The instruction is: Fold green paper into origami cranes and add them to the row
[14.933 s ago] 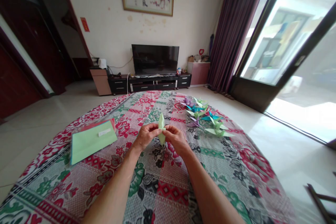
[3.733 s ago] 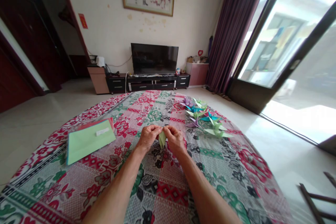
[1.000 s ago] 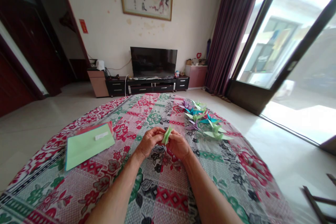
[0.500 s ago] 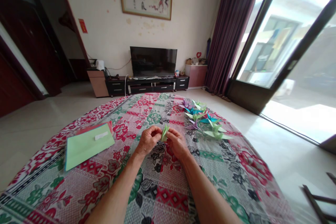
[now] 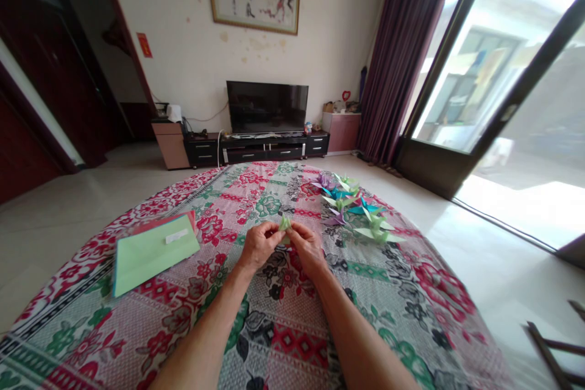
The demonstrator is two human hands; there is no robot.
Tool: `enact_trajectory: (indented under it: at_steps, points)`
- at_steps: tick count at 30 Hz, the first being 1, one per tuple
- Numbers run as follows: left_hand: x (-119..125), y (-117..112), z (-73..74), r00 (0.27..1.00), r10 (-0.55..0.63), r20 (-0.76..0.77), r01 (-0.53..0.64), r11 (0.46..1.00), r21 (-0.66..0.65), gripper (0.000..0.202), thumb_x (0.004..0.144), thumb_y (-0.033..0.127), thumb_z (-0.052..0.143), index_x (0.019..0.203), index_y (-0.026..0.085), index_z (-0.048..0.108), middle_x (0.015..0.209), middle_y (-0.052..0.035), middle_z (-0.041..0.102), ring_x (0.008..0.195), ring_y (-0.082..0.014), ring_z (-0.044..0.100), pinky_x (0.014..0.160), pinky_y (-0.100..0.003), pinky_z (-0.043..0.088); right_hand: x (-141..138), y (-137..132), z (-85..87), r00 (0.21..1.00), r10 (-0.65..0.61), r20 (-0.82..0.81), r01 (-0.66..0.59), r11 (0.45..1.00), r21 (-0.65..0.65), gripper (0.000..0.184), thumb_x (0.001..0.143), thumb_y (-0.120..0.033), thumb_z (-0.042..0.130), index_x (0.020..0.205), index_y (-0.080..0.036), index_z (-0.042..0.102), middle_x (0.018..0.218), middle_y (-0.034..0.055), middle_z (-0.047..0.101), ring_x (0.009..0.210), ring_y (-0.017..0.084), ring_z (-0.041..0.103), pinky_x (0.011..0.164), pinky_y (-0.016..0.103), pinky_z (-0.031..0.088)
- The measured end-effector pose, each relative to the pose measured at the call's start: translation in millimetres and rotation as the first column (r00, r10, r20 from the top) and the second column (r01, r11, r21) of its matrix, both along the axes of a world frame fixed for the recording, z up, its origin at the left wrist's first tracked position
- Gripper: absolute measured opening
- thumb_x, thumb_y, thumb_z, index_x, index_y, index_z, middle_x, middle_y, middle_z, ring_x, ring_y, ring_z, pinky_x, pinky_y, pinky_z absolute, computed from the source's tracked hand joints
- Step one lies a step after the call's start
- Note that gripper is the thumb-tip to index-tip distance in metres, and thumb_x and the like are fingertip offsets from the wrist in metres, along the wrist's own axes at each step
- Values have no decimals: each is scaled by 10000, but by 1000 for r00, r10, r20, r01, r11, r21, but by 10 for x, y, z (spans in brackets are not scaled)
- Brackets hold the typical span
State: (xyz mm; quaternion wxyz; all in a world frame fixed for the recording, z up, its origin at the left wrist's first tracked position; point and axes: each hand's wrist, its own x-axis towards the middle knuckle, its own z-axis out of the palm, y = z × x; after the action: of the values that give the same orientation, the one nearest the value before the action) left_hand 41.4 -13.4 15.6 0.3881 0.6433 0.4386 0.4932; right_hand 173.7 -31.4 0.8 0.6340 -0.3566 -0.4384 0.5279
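Note:
A small folded piece of light green paper [image 5: 285, 223] is pinched between both hands above the middle of the table. My left hand [image 5: 260, 245] grips its left side with thumb and index finger. On its right side, the fingers of my right hand [image 5: 308, 246] are closed on it. The fingertips meet near its centre and hide part of the folds. Several folded paper cranes [image 5: 377, 228] in green, blue and purple stand in a group to the right, beyond my right hand.
A stack of coloured paper sheets [image 5: 155, 256], green on top with a small white strip [image 5: 176, 236], lies left of my hands. A flowered cloth [image 5: 192, 341] covers the round table. Beyond it stand a television [image 5: 267, 108] and a low cabinet [image 5: 283, 152].
The green paper has turned between my fingers, its points now facing up. My hands have drawn closer together, and both thumbs now press at its middle.

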Motion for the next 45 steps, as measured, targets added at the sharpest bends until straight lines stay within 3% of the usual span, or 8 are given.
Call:
enact_trajectory:
  at_steps: [9,17,23,27,33,37,41,45]
  points:
    - [-56,-37,51,975,-76,207,130,957,-260,221,638,348,701,753,161,675,544,17,621,484,-108,535,441,-194,347,35,-19,6,989,109,-95,-110,994,4,243,738,-342,592,895,-183,688,775,19,668,668,141,581,641,263,474]
    - [-166,-24,22,883,-164,439,344,863,-371,279,591,316,769,769,134,655,615,1,658,484,-69,539,451,-164,357,10,-78,78,962,240,-128,-242,970,-3,189,696,-290,673,851,-183,691,707,1,644,613,108,560,627,241,450]
    - [-192,-35,17,848,-179,499,405,827,-390,297,588,302,778,798,131,657,627,-4,659,487,-71,554,475,-172,394,8,-97,120,948,284,-147,-287,958,0,210,680,-304,693,849,-182,671,725,0,635,620,105,558,637,248,454]
    - [-183,-39,17,853,-175,491,391,837,-382,294,585,300,779,792,129,659,621,-3,653,493,-69,553,484,-171,397,-10,-67,93,972,197,-128,-199,980,0,207,661,-276,686,839,-203,609,692,-38,591,567,83,510,566,213,419]
    - [-144,-15,-6,912,-128,390,271,900,-340,256,598,318,757,748,138,654,616,11,648,513,-84,558,493,-183,405,-15,-65,101,983,20,182,-34,997,75,90,704,-246,564,739,-173,603,596,-47,532,539,81,447,545,204,368]
    - [-124,17,-37,947,-98,305,182,948,-262,260,627,341,726,791,146,673,629,8,657,553,-109,581,517,-200,418,-3,-102,146,928,-63,366,5,988,155,165,767,-276,510,794,-176,638,703,-3,595,674,127,532,635,234,422]
    - [-114,41,-65,969,-76,235,120,976,-180,241,651,353,703,785,154,683,609,7,655,566,-121,584,548,-215,435,-14,-111,152,844,-242,478,66,932,356,143,764,-234,530,847,-194,640,932,42,619,868,166,560,705,260,451]
    - [-100,31,-53,979,-84,187,109,986,-125,226,659,358,696,781,169,681,610,10,658,572,-128,590,557,-219,445,-20,-113,166,704,-452,548,153,849,505,104,737,-156,541,772,-200,629,832,30,597,795,152,537,688,265,431]
